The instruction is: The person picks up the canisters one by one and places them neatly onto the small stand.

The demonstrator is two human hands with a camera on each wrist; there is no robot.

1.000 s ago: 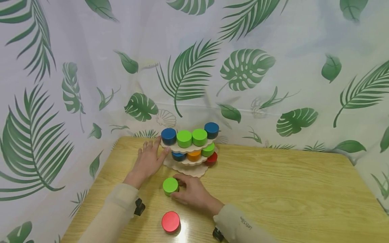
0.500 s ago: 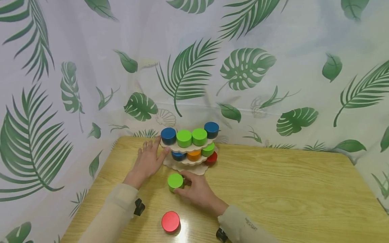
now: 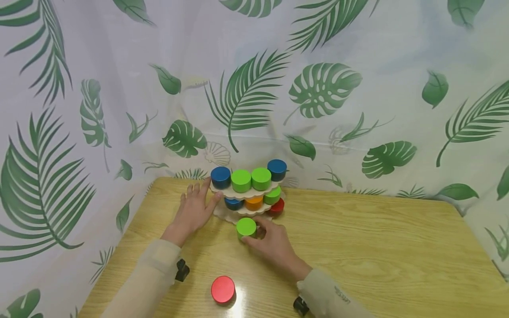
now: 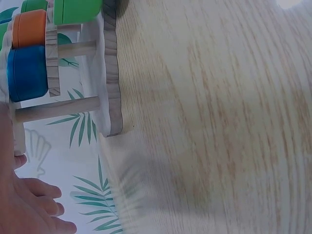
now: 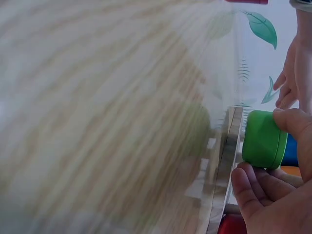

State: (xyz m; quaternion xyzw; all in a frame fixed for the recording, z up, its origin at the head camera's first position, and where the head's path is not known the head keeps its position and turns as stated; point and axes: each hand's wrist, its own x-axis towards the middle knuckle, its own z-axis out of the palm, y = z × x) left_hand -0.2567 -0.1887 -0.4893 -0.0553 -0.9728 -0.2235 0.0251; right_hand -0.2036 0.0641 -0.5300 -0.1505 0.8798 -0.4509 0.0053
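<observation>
A wooden tiered stand [image 3: 222, 215] with scalloped boards stands near the back of the table. My left hand [image 3: 192, 212] holds the left end of its top board between thumb and index finger, beside a blue cylinder block [image 3: 220, 177]; the other fingers spread loosely behind, as the left wrist view shows. My right hand [image 3: 274, 243] pinches a green cylinder block [image 3: 246, 228] between thumb and fingers. In the right wrist view this green block [image 5: 263, 139] is close over the stand's bottom board [image 5: 226, 165]. A red cylinder block [image 3: 223, 289] lies on the table in front.
Two green blocks [image 3: 261, 179] and another blue block [image 3: 277, 169] sit on the top board. Lower down are a blue block [image 3: 233, 203], an orange block [image 3: 253, 202], a green block [image 3: 272, 195] and a red block [image 3: 276, 206]. A leaf-print cloth [image 3: 318, 132] hangs behind the table [image 3: 377, 247].
My right hand has carried the green block rightward and away from me, from the table in front of the stand to its bottom board. My left hand has stayed in place.
</observation>
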